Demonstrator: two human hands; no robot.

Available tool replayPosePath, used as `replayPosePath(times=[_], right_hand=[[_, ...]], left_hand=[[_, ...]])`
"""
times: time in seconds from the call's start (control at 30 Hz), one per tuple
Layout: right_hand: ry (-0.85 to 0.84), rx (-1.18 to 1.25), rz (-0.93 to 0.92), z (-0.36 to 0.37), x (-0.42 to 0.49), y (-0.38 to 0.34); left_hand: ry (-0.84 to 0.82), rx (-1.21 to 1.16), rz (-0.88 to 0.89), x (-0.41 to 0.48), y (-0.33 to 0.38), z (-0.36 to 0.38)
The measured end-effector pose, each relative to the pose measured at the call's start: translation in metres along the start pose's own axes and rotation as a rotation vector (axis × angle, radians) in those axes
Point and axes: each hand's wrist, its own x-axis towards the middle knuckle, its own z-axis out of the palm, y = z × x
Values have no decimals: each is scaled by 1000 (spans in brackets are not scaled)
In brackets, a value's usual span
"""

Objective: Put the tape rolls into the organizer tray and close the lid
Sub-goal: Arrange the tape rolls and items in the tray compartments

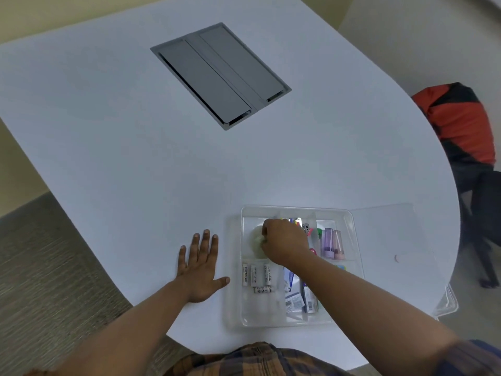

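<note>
Right hand (284, 241) pinches a clear tape roll (256, 241) inside the organizer tray (295, 211); left hand (200, 267) lies flat, fingers spread, on the white table (135, 158) with its grey cable hatch (221, 74).

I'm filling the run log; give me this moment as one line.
right hand placing tape roll in organizer tray | left hand flat on table | lid open

The left hand (202, 267) lies flat, palm down, fingers spread and thumb out to the side. The right hand (284, 244) reaches forward, fingers curled downward in a pinch.
</note>
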Motion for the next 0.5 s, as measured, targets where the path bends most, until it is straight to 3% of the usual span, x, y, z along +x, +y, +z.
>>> replayPosePath(times=[0.23, 0.5], right_hand=[[-181, 17, -3, -8, 5, 2], [-446, -153, -81, -23, 13, -1]], left_hand=[[-6, -2, -5, -3, 1, -2], [-8, -2, -14, -3, 3, -4]])
